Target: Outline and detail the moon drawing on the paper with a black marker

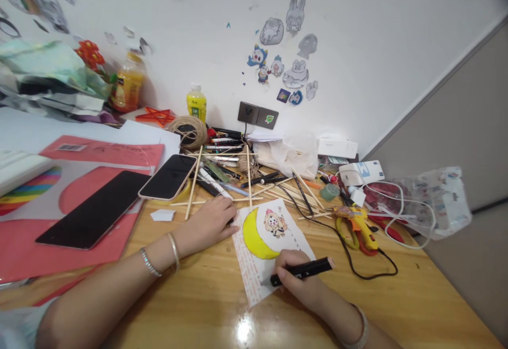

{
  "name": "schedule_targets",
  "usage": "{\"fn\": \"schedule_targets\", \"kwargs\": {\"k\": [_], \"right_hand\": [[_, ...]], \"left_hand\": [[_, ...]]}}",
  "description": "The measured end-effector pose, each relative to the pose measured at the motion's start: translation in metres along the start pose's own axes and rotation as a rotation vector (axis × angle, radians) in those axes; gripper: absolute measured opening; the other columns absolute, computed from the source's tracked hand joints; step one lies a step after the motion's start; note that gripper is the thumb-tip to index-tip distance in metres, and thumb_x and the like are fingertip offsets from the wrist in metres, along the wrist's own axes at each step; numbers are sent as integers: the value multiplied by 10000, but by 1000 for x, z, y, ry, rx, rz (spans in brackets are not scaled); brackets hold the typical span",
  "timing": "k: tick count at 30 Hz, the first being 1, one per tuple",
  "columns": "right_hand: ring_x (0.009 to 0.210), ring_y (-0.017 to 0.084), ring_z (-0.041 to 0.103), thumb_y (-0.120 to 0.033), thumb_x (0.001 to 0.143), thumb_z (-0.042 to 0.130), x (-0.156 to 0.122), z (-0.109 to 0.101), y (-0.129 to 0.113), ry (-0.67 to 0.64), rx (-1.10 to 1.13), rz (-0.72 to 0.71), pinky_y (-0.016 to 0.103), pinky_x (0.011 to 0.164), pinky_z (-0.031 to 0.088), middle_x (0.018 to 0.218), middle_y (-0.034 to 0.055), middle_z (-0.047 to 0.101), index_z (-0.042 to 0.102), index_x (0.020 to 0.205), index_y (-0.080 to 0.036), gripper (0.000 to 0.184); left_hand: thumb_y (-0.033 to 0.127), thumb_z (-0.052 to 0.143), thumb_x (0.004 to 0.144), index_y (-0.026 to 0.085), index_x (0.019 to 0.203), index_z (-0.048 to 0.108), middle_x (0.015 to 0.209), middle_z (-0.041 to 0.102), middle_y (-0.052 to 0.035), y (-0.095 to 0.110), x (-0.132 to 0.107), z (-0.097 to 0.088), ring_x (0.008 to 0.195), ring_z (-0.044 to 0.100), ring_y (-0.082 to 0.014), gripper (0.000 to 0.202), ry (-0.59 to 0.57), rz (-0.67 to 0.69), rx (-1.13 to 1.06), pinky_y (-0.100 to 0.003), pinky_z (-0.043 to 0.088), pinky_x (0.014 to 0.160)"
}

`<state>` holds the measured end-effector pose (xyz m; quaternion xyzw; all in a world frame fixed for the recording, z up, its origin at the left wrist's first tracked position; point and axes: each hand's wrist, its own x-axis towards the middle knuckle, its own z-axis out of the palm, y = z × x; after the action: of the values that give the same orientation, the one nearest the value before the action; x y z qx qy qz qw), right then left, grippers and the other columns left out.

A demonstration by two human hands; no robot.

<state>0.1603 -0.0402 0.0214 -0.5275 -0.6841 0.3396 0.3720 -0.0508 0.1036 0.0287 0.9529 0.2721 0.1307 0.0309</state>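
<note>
My right hand (297, 275) grips a black marker (307, 271), its lower end slanting down to the left over a sheet of paper (254, 277). The sheet bears a yellow crescent moon (254, 240), a small cartoon figure (275, 223) and orange-pink marks along its left side. Whether the marker's tip touches the paper I cannot tell. At the sheet's upper left edge rests my left hand (212, 219), its fingers bent together. A small dark thing shows by those fingertips, mostly hidden.
Thin wooden sticks (194, 182), loose pens and a twine coil (188, 131) lie behind the paper. A smartphone (169, 177) and a black tablet (95, 209) are at left. To the right sit a yellow glue gun (363, 227) with its cord and a white cable (431, 227).
</note>
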Motion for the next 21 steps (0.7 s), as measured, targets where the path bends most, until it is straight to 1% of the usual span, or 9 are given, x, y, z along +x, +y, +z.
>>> {"fn": "schedule_targets", "kwargs": {"k": [9, 21], "right_hand": [[458, 111, 450, -356, 780, 480, 0, -1, 0, -23, 32, 17, 225, 468, 342, 471, -29, 474, 459, 515, -194, 312], [428, 105, 434, -456, 796, 491, -1, -2, 1, -31, 77, 10, 221, 437, 331, 444, -32, 460, 466, 498, -186, 403]], "left_hand": [[361, 508, 851, 162, 841, 548, 892, 520, -62, 1, 1, 0, 839, 470, -217, 203, -10, 1, 6, -346, 401, 746], [356, 517, 845, 160, 835, 546, 897, 520, -62, 0, 1, 0, 848, 471, -220, 199, -17, 0, -7, -352, 398, 762]]}}
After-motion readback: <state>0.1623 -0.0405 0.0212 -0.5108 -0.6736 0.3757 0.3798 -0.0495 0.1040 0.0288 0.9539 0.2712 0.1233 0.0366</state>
